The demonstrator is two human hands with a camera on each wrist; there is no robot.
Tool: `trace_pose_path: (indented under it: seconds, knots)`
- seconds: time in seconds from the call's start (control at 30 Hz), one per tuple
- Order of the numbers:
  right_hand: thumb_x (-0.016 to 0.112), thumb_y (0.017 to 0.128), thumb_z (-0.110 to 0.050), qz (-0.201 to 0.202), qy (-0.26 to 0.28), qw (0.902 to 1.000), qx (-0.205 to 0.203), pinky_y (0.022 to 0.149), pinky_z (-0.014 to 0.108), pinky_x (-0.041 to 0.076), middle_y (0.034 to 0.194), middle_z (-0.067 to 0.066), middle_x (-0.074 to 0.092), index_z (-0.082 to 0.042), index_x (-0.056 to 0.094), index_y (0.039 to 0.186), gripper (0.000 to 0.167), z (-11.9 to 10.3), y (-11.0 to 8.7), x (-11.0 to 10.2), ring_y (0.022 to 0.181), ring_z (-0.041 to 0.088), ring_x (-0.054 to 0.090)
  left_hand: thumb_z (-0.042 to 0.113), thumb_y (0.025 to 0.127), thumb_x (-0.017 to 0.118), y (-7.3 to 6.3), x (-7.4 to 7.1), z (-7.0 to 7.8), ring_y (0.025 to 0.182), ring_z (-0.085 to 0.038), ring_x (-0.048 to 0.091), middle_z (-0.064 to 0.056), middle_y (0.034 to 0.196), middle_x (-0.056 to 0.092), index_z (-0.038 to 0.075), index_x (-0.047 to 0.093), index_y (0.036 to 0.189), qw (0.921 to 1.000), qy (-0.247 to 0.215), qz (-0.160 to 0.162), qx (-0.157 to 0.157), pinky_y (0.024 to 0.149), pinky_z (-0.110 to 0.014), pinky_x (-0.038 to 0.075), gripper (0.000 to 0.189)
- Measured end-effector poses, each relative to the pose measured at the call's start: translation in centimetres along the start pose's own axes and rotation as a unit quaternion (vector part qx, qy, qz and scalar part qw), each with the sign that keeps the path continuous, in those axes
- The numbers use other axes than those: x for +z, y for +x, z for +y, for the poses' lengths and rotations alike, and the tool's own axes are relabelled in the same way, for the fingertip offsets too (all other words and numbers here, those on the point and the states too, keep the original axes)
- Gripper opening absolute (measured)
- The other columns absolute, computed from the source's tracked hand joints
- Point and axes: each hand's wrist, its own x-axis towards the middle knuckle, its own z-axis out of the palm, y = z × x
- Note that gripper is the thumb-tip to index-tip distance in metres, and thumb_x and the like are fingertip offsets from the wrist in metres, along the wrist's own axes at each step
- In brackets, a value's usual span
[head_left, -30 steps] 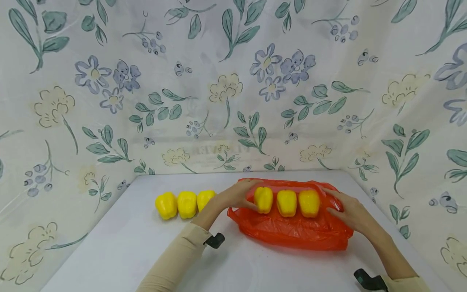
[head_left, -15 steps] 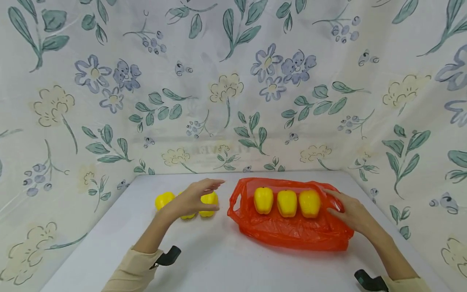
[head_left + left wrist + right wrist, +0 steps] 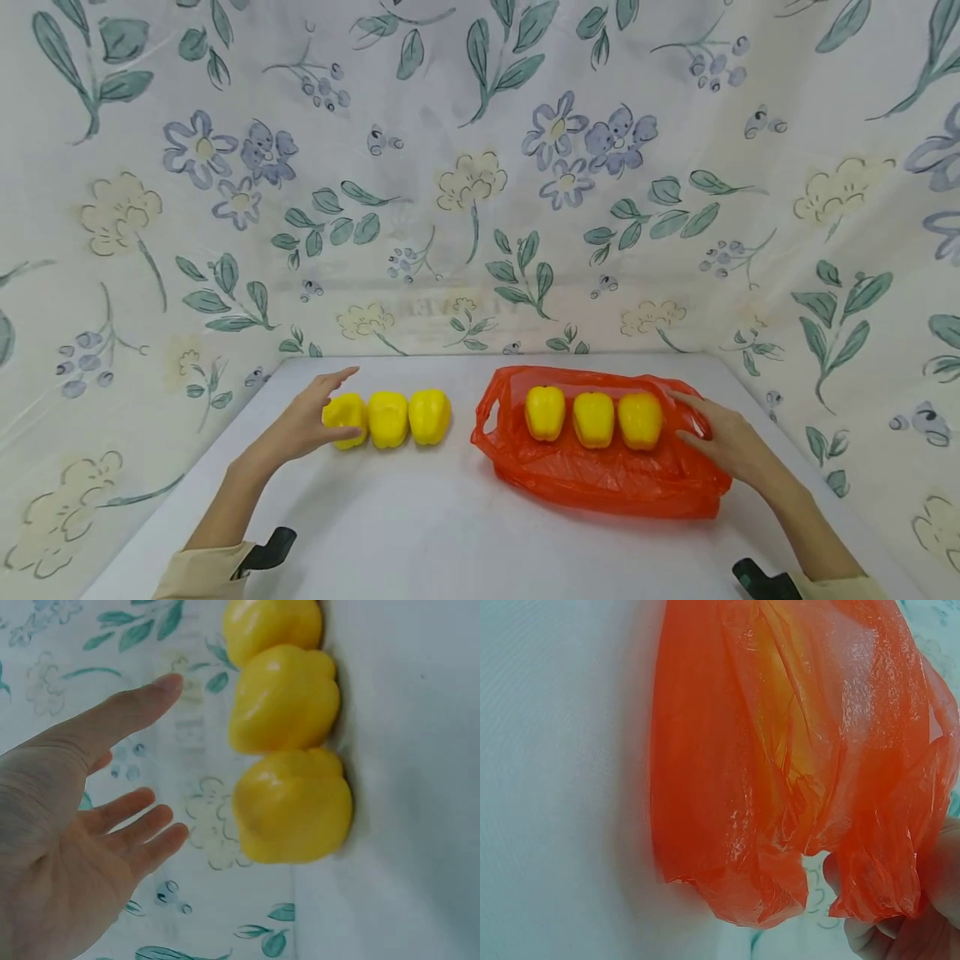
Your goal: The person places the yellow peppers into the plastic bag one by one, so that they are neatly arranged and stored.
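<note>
Three yellow bell peppers stand in a row on the white table: the left one [image 3: 349, 408], the middle one [image 3: 387, 420] and the right one [image 3: 430, 417]. My left hand [image 3: 296, 427] is at the left one, thumb and fingers spread apart around its near side. The left wrist view shows a gap between that hand [image 3: 75, 877] and the closest pepper [image 3: 292, 810]. To the right lies a red plastic bag [image 3: 607, 483], its mouth spread, with three more yellow peppers [image 3: 592, 419] in it. My right hand [image 3: 723, 437] grips the bag's right edge, bunched plastic between thumb and fingers [image 3: 939, 877].
The white table [image 3: 420, 533] reaches back to a floral curtain [image 3: 480, 250] that rises behind and at both sides. The bag's left handle loop [image 3: 491, 417] stands up beside the row of peppers.
My left hand has let go of the bag's left side and moved left, past the row of peppers to its left end. The right hand stays at the bag's right edge.
</note>
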Motion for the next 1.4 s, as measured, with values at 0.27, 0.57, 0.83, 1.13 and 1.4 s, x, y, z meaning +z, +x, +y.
trace_pose_path:
  seconds: [0.27,0.57,0.83,1.13,1.4]
  knots:
    - [0.073,0.086,-0.012,0.003,0.003,1.0000,-0.003,0.089,0.060,0.053,0.134,0.029,0.056,-0.006,0.046,0.143,0.062,0.2,-0.1,0.0,0.118,0.049,0.054,0.030,0.073,0.086,-0.3,0.6,-3.3,0.133,-0.052,0.036,-0.033,0.149,0.030,0.011,0.023,0.155,0.9977,0.024,-0.009,-0.063,0.100,-0.071,0.036,0.105]
    - [0.073,0.086,-0.010,0.007,0.011,0.9999,-0.007,0.089,0.058,0.054,0.130,0.027,0.058,-0.002,0.048,0.140,0.060,0.1,0.1,-0.3,0.112,0.045,0.058,0.039,0.073,0.085,0.4,1.7,-5.4,0.129,-0.053,0.039,-0.035,0.145,0.032,0.007,0.026,0.153,0.9950,0.008,-0.042,-0.090,0.100,-0.072,0.037,0.105]
    - [0.072,0.087,-0.011,0.010,0.012,0.9998,-0.008,0.091,0.060,0.051,0.134,0.029,0.055,-0.004,0.047,0.142,0.060,0.0,0.0,-0.2,0.117,0.049,0.055,0.043,0.075,0.083,0.6,2.8,-6.2,0.135,-0.051,0.034,-0.032,0.149,0.032,0.008,0.025,0.153,0.9908,-0.017,-0.071,-0.114,0.105,-0.071,0.032,0.103]
    - [0.072,0.087,-0.011,0.011,0.014,0.9998,-0.006,0.092,0.062,0.050,0.136,0.028,0.054,-0.006,0.046,0.143,0.062,0.2,-0.2,-0.2,0.122,0.050,0.052,0.042,0.076,0.082,0.7,3.2,-6.0,0.134,-0.048,0.038,-0.028,0.150,0.035,0.009,0.027,0.152,0.9903,-0.027,-0.070,-0.117,0.108,-0.069,0.032,0.100]
    - [0.072,0.087,-0.010,0.016,0.016,0.9997,-0.008,0.090,0.061,0.051,0.135,0.029,0.054,-0.005,0.047,0.142,0.061,0.2,-0.3,-0.3,0.120,0.050,0.053,0.040,0.075,0.084,1.0,3.3,-6.2,0.133,-0.047,0.039,-0.029,0.147,0.037,0.008,0.028,0.151,0.9898,-0.033,-0.072,-0.119,0.108,-0.069,0.031,0.099]
